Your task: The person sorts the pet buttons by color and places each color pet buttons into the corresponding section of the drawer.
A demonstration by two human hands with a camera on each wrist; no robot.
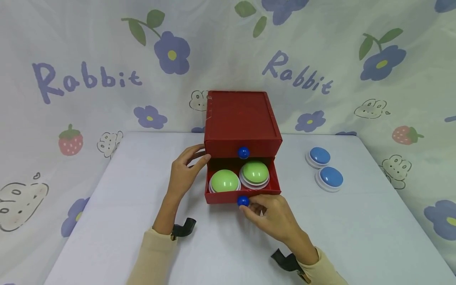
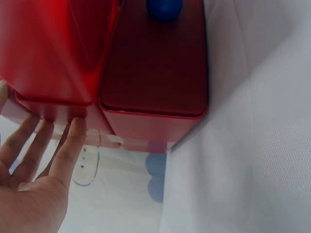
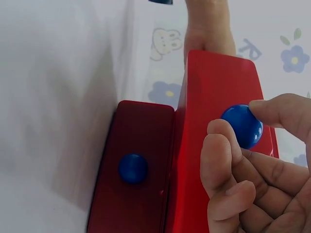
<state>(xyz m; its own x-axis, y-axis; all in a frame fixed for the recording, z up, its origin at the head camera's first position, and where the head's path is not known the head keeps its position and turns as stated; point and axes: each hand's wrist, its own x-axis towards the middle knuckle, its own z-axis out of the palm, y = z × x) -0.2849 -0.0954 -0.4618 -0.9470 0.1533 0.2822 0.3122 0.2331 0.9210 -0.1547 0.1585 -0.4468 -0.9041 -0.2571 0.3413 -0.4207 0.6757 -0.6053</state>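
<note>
- 1 open drawer, red, pulled out at the front of the cabinet, below the top front and above the bottom one.
- 1 drawer knob, blue, on that drawer's front; right hand pinches it between thumb and finger.
- 2 green domes on white bases inside the open drawer, side by side: left green dome, right green dome.
- 1 cabinet, red, standing on the table; left hand touches its left side, fingers slightly spread, gripping nothing.
- 3 blue knobs total: the pinched one, top knob on the front above, bottom knob on the darker bottom front, next to the table.
- 2 blue domes on white bases, close together on the table, right of the cabinet: far blue dome, near blue dome.
- 2 beige sleeves, left sleeve and right sleeve, each with a black piece at the wrist.
- 1 table, white cover.
- 1 backdrop behind: flowers, rabbits, 2 strawberries, "Rabbit" twice.
</note>
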